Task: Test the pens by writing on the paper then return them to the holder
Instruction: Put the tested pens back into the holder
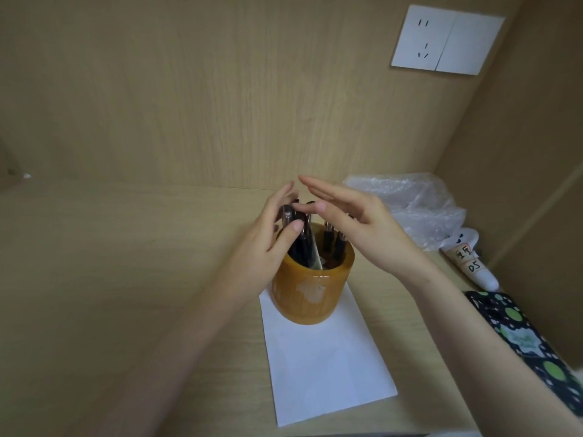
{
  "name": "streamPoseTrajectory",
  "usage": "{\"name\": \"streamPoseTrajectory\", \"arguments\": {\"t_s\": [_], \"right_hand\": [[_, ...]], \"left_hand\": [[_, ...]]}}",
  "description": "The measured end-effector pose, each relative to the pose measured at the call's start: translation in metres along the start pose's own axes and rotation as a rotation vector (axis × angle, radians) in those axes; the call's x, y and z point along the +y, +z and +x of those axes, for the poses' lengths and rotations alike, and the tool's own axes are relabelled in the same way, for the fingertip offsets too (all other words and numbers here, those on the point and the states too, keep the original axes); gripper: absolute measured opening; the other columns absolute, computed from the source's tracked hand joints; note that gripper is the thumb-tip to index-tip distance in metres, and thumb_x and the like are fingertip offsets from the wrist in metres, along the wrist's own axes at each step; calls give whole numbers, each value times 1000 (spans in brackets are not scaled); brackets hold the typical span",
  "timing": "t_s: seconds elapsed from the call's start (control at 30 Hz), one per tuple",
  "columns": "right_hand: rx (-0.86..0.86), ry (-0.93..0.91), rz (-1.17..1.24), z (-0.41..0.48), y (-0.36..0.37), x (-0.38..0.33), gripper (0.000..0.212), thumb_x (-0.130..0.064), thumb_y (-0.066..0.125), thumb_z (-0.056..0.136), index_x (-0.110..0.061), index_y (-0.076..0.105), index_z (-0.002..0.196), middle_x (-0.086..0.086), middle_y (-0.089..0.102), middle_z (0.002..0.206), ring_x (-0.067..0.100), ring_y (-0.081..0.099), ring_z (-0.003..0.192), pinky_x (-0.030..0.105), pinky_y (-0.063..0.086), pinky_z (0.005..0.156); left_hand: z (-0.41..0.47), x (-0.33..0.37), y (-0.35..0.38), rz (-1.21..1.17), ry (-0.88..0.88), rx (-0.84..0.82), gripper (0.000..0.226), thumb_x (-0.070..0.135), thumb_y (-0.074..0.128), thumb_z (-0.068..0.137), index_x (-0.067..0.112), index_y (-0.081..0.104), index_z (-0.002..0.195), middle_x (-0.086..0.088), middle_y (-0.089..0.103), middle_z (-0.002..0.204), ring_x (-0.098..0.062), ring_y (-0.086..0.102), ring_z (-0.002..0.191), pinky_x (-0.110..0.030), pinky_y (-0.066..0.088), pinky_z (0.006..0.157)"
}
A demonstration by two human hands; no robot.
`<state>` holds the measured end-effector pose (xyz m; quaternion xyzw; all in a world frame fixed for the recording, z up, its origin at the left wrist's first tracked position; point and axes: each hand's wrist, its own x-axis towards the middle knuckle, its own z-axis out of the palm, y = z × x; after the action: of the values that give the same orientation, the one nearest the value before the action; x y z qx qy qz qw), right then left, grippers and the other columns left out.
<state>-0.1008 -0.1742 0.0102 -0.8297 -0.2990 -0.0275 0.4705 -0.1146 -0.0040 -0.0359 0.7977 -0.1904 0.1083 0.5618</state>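
The holder [310, 294] stood on the far end of the paper [328, 367], likely to keep the pens beside the writing spot. The pens [303, 244] stood in it, clip ends up and tips down, the left bunch leaning left. The left hand [271, 228] gripped that bunch between thumb and fingers, seemingly to draw one out. The right hand [356, 216] hovered flat above, fingers straight, holding nothing.

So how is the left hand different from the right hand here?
The left hand curls its thumb and fingers round some black pens in the orange holder; the right hand is flat with straight fingers, gripping nothing. The left hand sits lower, at the pens; the right hand hovers above them. Both are bare, over the holder.
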Motion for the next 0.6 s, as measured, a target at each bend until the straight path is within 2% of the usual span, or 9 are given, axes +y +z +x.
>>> {"name": "streamPoseTrajectory", "arguments": {"t_s": [0.07,0.13,0.17,0.23,0.33,0.43,0.5,0.57,0.6], "right_hand": [[88,7,57,-3,-5,4,36,-22,46,100,-25,52,135,-11,63,128,-6,48,125,16,36,107],[161,44,21,-4,-11,11,38,-27,42,101,-26,48,139,-13,49,142,-13,38,129,7,29,106],[143,79,-9,-5,-12,14,40,-30,39,102,-27,44,142,-15,43,147,-19,34,127,2,25,104],[38,154,-47,-8,-8,21,44,-34,37,102,-27,39,145,-15,38,150,-26,31,122,-3,23,101],[42,165,58,-13,-3,24,51,-38,39,100,-32,27,149,-17,31,153,-12,32,133,9,27,108],[157,187,246,-22,-16,26,63,-60,41,91,-49,15,147,-20,27,154,-1,36,136,25,31,111],[57,238,234,-34,-22,36,85,-77,50,74,-49,17,147,-17,31,153,2,40,134,37,33,114],[-109,290,161,-46,-14,44,114,-79,67,56,-42,13,150,-18,33,150,3,42,132,33,38,110],[-175,308,152,-48,-7,45,120,-72,75,51,-40,14,149,-21,38,146,1,45,129,27,42,105]], "left_hand": [[-1,-2,1,101,-18,-21,60,41,40,95,35,9,146,15,17,153,2,17,138,-33,20,116],[-2,2,2,148,20,-3,69,45,39,93,39,-8,144,13,1,156,2,4,141,-33,11,117],[-2,4,3,166,50,-3,70,43,39,94,39,-11,143,12,-1,156,3,2,141,-31,10,117],[0,7,4,215,76,-33,66,38,39,95,36,-3,145,14,5,156,5,6,139,-29,12,117],[3,6,4,77,6,-31,73,40,45,92,33,-4,146,15,7,155,4,12,138,-30,17,116],[0,2,-6,-181,-149,-50,91,50,52,80,41,-14,142,17,-1,155,2,13,138,-25,18,110],[-8,-13,-15,-129,-251,-172,101,62,57,74,39,-13,143,18,1,154,3,10,137,-24,17,109],[-17,-36,-22,18,-311,-316,119,70,66,60,39,-13,143,20,-2,153,2,6,139,-30,16,114],[-21,-46,-22,88,-319,-379,125,69,71,55,40,-12,143,22,-2,153,1,6,139,-34,17,115]]}}
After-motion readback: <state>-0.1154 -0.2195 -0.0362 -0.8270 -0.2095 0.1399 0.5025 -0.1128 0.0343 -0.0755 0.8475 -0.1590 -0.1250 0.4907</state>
